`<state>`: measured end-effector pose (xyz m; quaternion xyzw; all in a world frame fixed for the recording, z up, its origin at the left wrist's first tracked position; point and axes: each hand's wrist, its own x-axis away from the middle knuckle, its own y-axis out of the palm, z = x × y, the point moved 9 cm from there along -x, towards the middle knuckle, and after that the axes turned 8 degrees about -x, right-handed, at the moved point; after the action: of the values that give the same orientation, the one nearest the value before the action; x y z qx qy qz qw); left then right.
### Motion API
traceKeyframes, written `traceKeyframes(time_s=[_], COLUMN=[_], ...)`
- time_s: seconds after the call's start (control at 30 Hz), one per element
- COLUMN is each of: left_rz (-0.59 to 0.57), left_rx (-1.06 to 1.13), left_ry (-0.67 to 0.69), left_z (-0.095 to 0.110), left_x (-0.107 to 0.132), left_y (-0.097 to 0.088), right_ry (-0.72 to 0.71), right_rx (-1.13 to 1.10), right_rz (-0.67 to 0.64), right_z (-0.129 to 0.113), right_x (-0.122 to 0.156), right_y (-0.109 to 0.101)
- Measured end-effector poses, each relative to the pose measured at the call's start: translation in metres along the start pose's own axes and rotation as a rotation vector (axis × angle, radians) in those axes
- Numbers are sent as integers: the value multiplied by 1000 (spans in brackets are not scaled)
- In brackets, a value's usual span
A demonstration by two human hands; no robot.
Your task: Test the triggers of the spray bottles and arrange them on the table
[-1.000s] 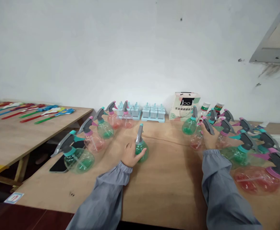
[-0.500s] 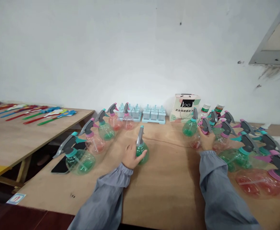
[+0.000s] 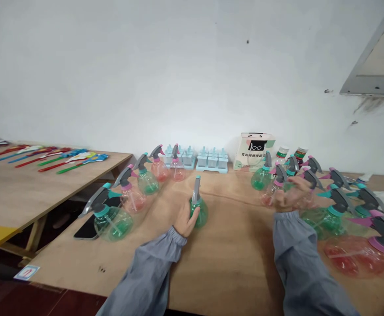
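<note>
My left hand (image 3: pixel 185 219) is wrapped round the lower left side of a green spray bottle (image 3: pixel 202 215) with a grey trigger head, upright on the table. Its thumb lies across the front, and the other fingers are partly hidden behind the bottle. On the right, my right hand (image 3: pixel 293 195) is slightly blurred, its fingers apart with nothing seen in them. Just to its left and behind stands a pink spray bottle (image 3: pixel 269 194). Several more spray bottles crowd to its right, including a green one (image 3: pixel 330 219) and a large pink one (image 3: pixel 359 256).
Left of centre stand more green (image 3: pixel 113 224) and pink (image 3: pixel 133 198) spray bottles, near a dark phone (image 3: pixel 86 228). Light blue ice-pop moulds (image 3: pixel 212 161) and a paper bag (image 3: pixel 253 151) line the wall. A second table (image 3: pixel 56 188) holds colourful hand-shaped sticks.
My right hand has come off the pink spray bottle's head and shifted right, its fingers opening. My left hand has closed further round the green spray bottle. The view has shifted slightly.
</note>
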<state>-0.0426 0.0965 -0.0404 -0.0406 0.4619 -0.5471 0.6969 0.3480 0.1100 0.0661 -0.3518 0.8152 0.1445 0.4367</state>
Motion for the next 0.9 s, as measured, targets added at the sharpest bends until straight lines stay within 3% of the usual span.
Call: traceKeyframes(time_s=[0.03,0.1,0.17,0.23,0.33,0.47,0.53,0.63,0.77,0.8,0.9], left_rz=[-13,-32,-48,-72,-127,-206,-192,28,385,427,411], left_rx=[26,68,96,105,49,-59,-51,-6,-83,-117,-141], left_ry=[-6,2,33,68,97,189,232,94,-341,-448,-501], left_z=[3,12,23,33,39,43,41,10,-63,-80,-103], left_x=[3,9,13,16,16,12,3,-38,-108,-123,-165], left_y=[6,17,26,32,37,47,49,28,-24,-34,-47], right_ry=[-47,-91,-4,99,145,157,192,221,306,335,376], right_rx=[-75,-254,-384,-487,-592,-617,-621,-624,-625,-639,-713], right_rz=[-91,-428,-654,-782,-862,-829,-822,-851,-822,-811,-823], right_z=[-18,-55,-78,-92,-102,-102,-102,-106,-100,-96,-88], right_x=[6,32,64,89,109,107,105,103,97,97,96], right_y=[16,65,103,127,139,136,135,134,133,133,138])
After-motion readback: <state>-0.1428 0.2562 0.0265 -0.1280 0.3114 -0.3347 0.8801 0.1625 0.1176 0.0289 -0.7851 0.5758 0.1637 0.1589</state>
